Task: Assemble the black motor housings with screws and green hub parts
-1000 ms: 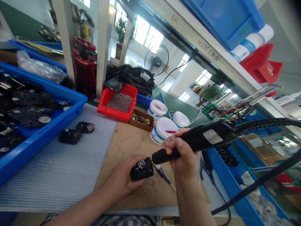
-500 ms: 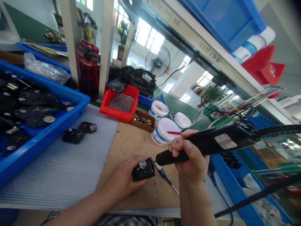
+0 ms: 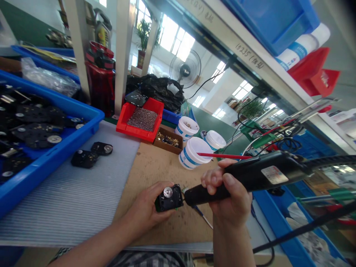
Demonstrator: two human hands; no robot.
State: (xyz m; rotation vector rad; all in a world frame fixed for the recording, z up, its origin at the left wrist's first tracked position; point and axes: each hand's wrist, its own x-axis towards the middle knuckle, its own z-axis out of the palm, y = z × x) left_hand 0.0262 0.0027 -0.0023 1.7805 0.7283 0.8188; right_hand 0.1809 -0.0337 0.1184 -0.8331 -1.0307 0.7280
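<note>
My left hand (image 3: pixel 146 211) grips a small black motor block (image 3: pixel 168 198) with a silver round cap on top, holding it on a brown wooden board (image 3: pixel 155 167). My right hand (image 3: pixel 229 198) is wrapped round a black electric screwdriver (image 3: pixel 250 178), whose tip touches the right side of the block. A thick black cable runs from the tool's rear to the right.
A blue tray (image 3: pixel 55 148) of black parts stands at left, two loose black parts (image 3: pixel 90 154) beside it on a ribbed grey mat (image 3: pixel 69 200). A red screw bin (image 3: pixel 140 120), a brown box (image 3: pixel 167 141) and white tubs (image 3: pixel 193 152) stand behind. Blue bins (image 3: pixel 278 218) sit at right.
The screwdriver has dropped lower and flatter, its tip now against the block's right side. My left hand holds the block in the same place.
</note>
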